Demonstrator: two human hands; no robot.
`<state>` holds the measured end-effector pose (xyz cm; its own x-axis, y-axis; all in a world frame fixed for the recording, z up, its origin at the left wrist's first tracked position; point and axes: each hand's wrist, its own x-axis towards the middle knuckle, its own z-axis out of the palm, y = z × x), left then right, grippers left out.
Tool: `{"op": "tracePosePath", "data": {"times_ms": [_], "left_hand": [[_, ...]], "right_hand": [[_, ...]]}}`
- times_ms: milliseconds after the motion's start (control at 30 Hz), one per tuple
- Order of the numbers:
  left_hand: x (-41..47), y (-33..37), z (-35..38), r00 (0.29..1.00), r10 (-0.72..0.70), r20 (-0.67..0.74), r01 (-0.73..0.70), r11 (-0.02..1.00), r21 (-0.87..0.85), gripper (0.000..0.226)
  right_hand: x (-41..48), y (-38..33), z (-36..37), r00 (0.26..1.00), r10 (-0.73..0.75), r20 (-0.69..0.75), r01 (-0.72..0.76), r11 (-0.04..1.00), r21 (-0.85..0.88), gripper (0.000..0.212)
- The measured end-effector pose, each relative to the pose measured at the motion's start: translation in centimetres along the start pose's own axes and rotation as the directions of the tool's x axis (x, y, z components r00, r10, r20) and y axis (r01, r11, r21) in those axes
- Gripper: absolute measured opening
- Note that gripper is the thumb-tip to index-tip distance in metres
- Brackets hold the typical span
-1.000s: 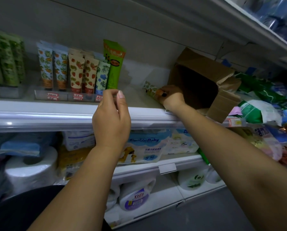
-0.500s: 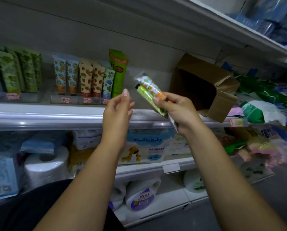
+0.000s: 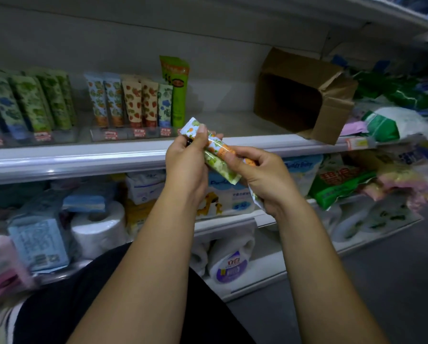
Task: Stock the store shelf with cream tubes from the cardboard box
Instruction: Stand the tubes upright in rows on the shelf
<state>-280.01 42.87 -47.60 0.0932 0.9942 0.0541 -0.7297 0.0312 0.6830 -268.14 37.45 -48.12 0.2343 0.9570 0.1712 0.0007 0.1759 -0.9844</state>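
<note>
My left hand (image 3: pixel 185 165) and right hand (image 3: pixel 260 177) meet just in front of the shelf (image 3: pixel 84 160) lip. The fingers (image 3: pixel 232 157) of both curl round two tubes (image 3: pixel 220 157) held slanted between them, an orange-patterned one over a green one. Beyond the fingers the shelf lies bare between the standing row (image 3: pixel 133 103) to their left and the box (image 3: pixel 302 95), tipped on its side with its mouth open, to their right.

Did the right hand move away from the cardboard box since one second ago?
Yes. The right hand left the cardboard box mouth and now holds cream tubes lower, before the shelf edge.
</note>
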Motion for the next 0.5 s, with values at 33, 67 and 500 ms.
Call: {"op": "tracePosePath", "data": {"times_ms": [33, 67, 500], "left_hand": [[0.0, 0.1, -0.1, 0.999, 0.016, -0.044, -0.017, 0.999, -0.027, 0.003], [-0.1, 0.4, -0.2, 0.995, 0.022, -0.096, -0.027, 0.998, -0.05, 0.002], [-2.4, 0.4, -2.2, 0.857, -0.505, 0.106, 0.272, 0.616, 0.739, 0.052]], "right_hand": [[-0.3, 0.1, -0.1, 0.997, 0.03, -0.068, -0.025, 0.997, 0.068, 0.019], [-0.4, 0.3, -0.1, 0.988, 0.067, -0.14, -0.047, 0.989, 0.139, 0.023], [-2.3, 3.8, -1.4, 0.94, 0.225, -0.255, 0.065, 0.617, 0.784, 0.007]]}}
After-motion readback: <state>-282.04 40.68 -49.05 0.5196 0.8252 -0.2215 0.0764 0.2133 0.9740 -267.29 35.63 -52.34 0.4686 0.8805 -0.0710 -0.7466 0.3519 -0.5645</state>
